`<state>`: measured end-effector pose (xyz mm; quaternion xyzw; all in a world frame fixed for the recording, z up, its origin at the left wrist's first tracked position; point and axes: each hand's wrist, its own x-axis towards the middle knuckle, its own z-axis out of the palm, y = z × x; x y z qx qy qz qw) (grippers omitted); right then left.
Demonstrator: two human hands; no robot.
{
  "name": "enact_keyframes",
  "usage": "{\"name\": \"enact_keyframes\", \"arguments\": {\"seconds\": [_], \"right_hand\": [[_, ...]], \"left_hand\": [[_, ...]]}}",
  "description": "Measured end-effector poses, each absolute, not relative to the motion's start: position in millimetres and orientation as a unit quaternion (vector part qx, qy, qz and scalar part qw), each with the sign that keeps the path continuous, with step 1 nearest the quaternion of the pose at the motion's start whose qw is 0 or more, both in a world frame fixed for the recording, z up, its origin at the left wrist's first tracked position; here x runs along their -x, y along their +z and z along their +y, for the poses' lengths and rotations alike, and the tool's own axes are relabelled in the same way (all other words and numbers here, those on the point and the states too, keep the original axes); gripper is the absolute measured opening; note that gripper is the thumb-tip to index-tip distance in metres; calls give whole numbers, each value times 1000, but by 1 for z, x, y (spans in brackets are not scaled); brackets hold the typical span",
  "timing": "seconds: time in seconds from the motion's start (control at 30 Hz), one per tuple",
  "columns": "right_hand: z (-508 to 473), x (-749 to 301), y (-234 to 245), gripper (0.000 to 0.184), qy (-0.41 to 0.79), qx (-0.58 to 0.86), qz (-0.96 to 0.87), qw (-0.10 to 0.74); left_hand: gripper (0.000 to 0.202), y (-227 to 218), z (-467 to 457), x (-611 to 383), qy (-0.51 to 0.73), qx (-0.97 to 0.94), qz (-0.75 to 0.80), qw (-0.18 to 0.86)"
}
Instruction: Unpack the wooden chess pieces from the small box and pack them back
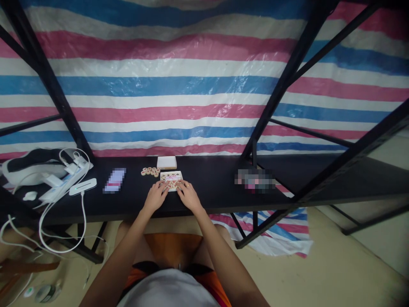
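Note:
A small white box (pixel 171 175) holding round wooden game pieces lies on the black table (pixel 211 187) in front of me. My left hand (pixel 155 197) rests at the box's near left edge, fingers curled onto the pieces. My right hand (pixel 188 194), with a ring on one finger, lies at the near right edge, its fingers bent over the pieces too. A loose cluster of several wooden pieces (pixel 151 171) sits just left of the box. The box's white lid (pixel 166 162) lies behind it. What each fingertip holds is too small to see.
At the left of the table lie a white power strip (pixel 82 186), chargers and white cables (pixel 64 200), a black-and-white bag (pixel 32 166) and a blurred phone-like item (pixel 115 180). Another blurred item (pixel 254 179) lies right. Black metal frame bars (pixel 281 89) rise before a striped tarp.

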<state>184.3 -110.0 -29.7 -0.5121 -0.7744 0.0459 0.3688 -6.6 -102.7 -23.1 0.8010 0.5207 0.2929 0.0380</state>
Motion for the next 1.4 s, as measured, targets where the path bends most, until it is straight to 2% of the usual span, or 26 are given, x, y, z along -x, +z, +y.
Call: {"name": "enact_keyframes", "arguments": {"seconds": [0.2, 0.97, 1.4], "right_hand": [[-109, -185, -29, 30, 12, 503, -775, 382], [-102, -190, -35, 35, 90, 543, -714, 433], [-96, -190, -35, 42, 123, 583, -698, 397]], "left_hand": [[36, -24, -102, 6, 292, -802, 521, 30], [33, -31, -92, 13, 394, -733, 543, 115], [36, -37, -84, 15, 387, -718, 563, 133]]}}
